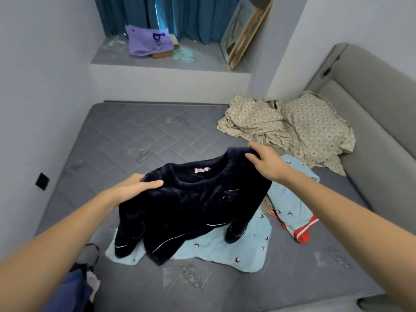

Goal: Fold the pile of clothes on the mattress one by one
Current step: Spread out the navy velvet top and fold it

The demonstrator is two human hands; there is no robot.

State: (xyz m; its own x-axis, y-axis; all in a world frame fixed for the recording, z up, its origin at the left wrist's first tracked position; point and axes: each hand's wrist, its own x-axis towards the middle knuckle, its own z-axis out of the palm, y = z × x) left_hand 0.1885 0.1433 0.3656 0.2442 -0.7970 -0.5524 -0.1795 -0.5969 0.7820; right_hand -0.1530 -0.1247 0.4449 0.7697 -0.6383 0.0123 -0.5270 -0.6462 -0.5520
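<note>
A dark navy fleece top [191, 206] with white piping hangs lifted above the grey mattress [126, 136], its collar label facing me. My left hand [135, 188] grips its left shoulder and my right hand [265, 161] grips its right shoulder. The sleeves and hem droop onto a light blue garment [225, 246] printed with small birds, which lies spread under it. More light blue cloth with red and white trim [297, 221] lies to the right.
A crumpled beige patterned sheet [290, 129] sits at the back right against the grey padded headboard [369, 104]. A window ledge [157, 61] behind the bed holds a purple bag [146, 41] and a leaning picture frame [245, 30]. Walls close in on the left.
</note>
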